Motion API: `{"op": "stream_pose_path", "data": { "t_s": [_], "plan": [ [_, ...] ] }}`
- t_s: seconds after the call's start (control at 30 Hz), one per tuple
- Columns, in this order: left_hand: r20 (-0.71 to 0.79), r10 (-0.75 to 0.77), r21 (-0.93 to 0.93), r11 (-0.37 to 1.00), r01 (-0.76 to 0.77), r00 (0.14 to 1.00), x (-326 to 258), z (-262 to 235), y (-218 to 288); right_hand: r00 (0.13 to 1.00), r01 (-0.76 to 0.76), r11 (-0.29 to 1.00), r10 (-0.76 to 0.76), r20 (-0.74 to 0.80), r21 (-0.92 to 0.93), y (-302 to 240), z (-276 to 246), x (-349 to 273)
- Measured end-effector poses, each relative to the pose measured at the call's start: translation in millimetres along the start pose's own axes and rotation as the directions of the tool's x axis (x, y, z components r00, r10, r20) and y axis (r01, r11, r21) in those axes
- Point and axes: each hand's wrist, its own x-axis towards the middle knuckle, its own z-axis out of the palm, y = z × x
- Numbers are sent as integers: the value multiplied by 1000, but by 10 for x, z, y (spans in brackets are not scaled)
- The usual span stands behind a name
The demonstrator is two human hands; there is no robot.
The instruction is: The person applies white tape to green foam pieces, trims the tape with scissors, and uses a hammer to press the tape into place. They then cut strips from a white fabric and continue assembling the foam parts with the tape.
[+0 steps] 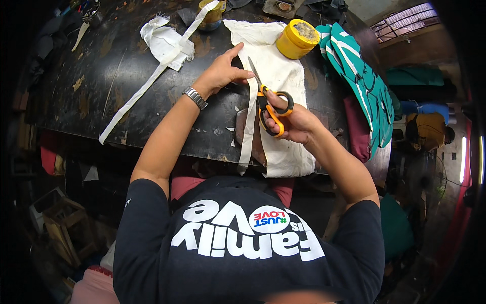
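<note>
A pair of scissors (272, 115) with black and orange handles is in my right hand (298, 121), fingers through the loops. Its blades point up and away from me over a white cloth (281, 78) on the black table. Below the blades a narrow strip (247, 134) of the cloth runs apart from the main piece toward the table's near edge. My left hand (223, 71) rests at the cloth's left edge, fingers spread, thumb beside the blades. On the cloth's far right part stands a yellow tub (297, 39) with a rough greyish top.
A long white strip (134, 99) and a crumpled white cloth (167, 43) lie at the left of the black table (66, 101). Green pieces with white trim (357, 81) are stacked at the right, beside a maroon cloth (357, 129). Another jar (210, 19) stands at the back.
</note>
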Motion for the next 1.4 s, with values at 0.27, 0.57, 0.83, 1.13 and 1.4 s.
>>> {"op": "stream_pose_path", "data": {
  "t_s": [0.27, 0.57, 0.83, 1.13, 1.4],
  "plan": [
    [-148, 44, -79, 995, -56, 988, 157, -56, -103, 997, 25, 999, -23, 80, -20, -137, -30, -10],
    [-96, 31, -137, 990, -44, 995, 136, -85, -75, 994, -41, 993, 52, 101, -106, -351, -75, 189],
    [-67, 22, -123, 992, -31, 997, 99, -121, -56, 998, 37, 999, -38, -56, -6, -161, -103, 268],
    [-262, 96, -54, 992, -113, 960, 328, -232, -95, 999, 16, 996, -13, 29, -89, -238, -100, 293],
    [-161, 45, -82, 995, -59, 986, 259, -230, -12, 999, -4, 994, -2, -47, -113, -425, -45, 439]
  ]
}}
